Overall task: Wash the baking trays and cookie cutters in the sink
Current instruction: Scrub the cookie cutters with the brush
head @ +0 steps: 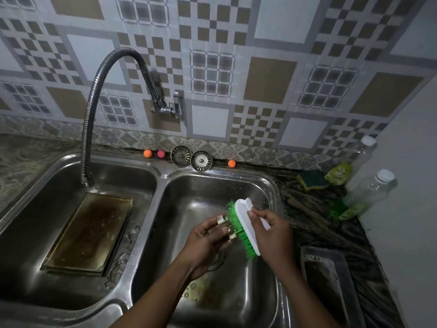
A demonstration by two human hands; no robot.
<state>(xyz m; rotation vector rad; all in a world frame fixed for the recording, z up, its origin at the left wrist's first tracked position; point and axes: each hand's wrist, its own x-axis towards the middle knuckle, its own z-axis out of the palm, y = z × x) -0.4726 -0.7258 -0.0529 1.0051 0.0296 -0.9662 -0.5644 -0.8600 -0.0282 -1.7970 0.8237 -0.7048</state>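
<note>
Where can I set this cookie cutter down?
Free: right basin floor by its back wall; counter left of the left basin. Crowded: baking tray lies in the left basin; sponge, bottles and a second tray occupy the right counter.

Two trays (87,233) (327,282), three balls (147,153) (161,154) (232,163)

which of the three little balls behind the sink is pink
The pink ball, between the left orange ball and the left strainer; the lone ball to the right is orange too.

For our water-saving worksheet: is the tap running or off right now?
Off, it seems: no stream falls from the hose nozzle above the baking tray.
</note>
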